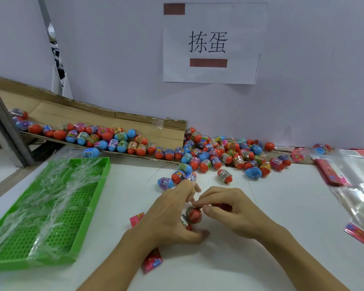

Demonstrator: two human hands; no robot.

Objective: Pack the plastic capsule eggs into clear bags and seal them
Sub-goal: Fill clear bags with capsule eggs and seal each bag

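Working close together at the front of the desk (282,206), both hands hold one small clear bag (192,224) with red eggs in it: the left hand (168,217) curls round it from the left and below, thumb tucked underneath, while the right hand (229,213) pinches its top between thumb and forefinger, over a red egg (194,215) that shows through the film. Whether the mouth is already closed cannot be told, since the fingers cover it. The likeliest slip, as I judge it, is a smooth round egg squeezing out of the open end if the left hand's grip tightens before the flap is down; a crooked fold would also leave the seal gaping. A pink header card (152,262) pokes out under the left wrist, and leaning on it could crease it. Loose eggs (219,152) lie heaped along the back wall and in the cardboard chute (105,122), several just beyond the left fingertips, so a careless reach might send them rolling toward the desk edge. Spare bags (357,185) with pink strips lie at the right; a green tray (48,208) strewn with film strips sits at the left. On the wall a paper sign (212,43) reads "拣蛋". Egg wrappers carry print too small to read.
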